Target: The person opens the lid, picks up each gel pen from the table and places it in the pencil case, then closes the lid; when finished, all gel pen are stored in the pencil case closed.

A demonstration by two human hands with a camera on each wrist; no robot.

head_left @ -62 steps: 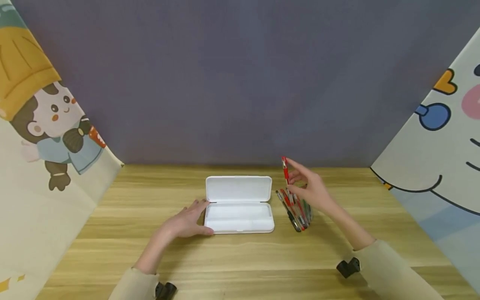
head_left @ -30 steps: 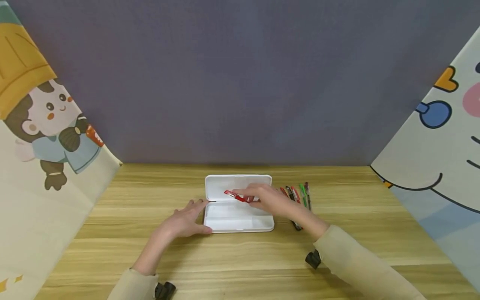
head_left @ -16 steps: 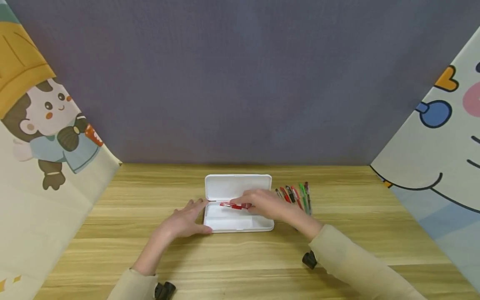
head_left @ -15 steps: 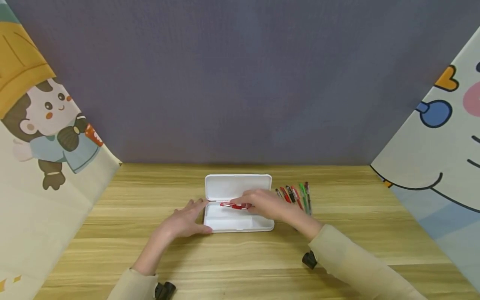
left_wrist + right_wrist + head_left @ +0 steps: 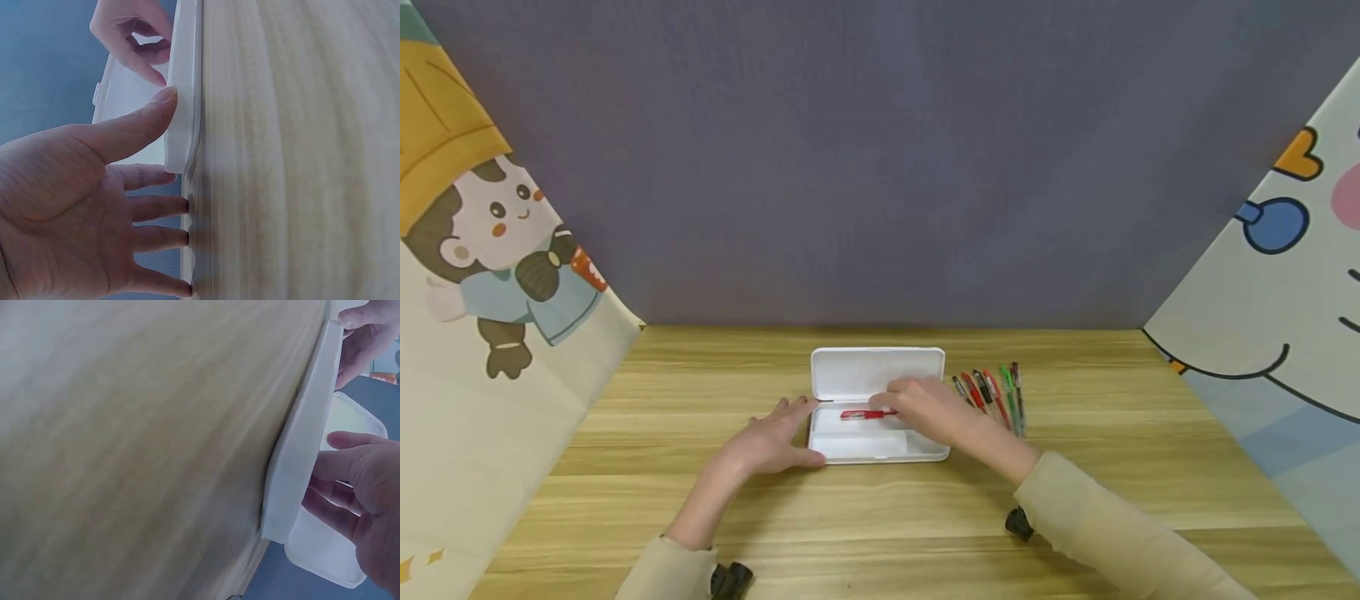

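A white pencil case lies with its lid tipped back. My left hand spans its left end; in the left wrist view the thumb lies against the case wall and the other fingers are straight and spread. Inside the case, a red gel pen lies lengthwise in the rear part. My right hand reaches over the case's right half, above the pen's right end. In the right wrist view its bent fingers dip behind the case wall, so whether they still pinch the pen I cannot tell.
Right of the case, several pens fan out on the wooden table: black, red, green and dark-capped ones. A grey backdrop rises behind the table, with printed cartoon panels on both sides.
My right hand has brought the red pen left from the pile and lowered it into the case, where it now lies level. The hand has shifted slightly right along it. My left hand stays put.
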